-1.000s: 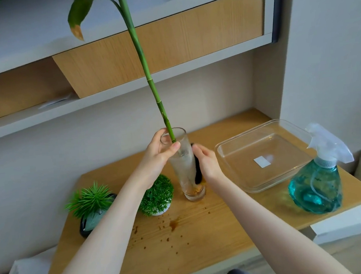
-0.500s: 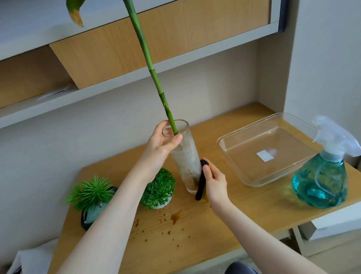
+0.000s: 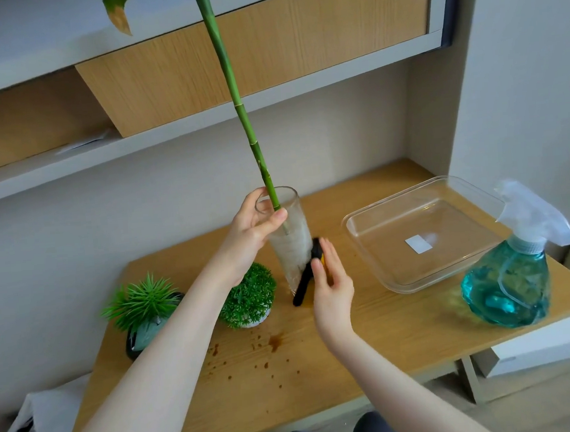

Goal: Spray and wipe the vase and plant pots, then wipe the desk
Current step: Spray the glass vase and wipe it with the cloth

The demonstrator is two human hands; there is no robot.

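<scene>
A tall glass vase point(image 3: 291, 246) with a long green stalk point(image 3: 233, 93) in it stands tilted on the wooden desk point(image 3: 371, 331). My left hand point(image 3: 250, 228) grips the vase just below its rim. My right hand point(image 3: 330, 287) holds a black and yellow wiper point(image 3: 304, 280) against the vase's lower right side. Two small green plants in pots point(image 3: 247, 299) point(image 3: 144, 303) stand left of the vase. A blue spray bottle point(image 3: 510, 276) stands at the desk's right edge.
A clear glass dish point(image 3: 414, 233) lies between the vase and the spray bottle. Brown splashes point(image 3: 273, 343) mark the desk in front of the pots. A shelf point(image 3: 201, 120) hangs above. A white box point(image 3: 539, 345) sits under the desk at right.
My right hand slid down the vase with the wiper and has come part of the way back up its side. My left hand kept its grip near the rim.
</scene>
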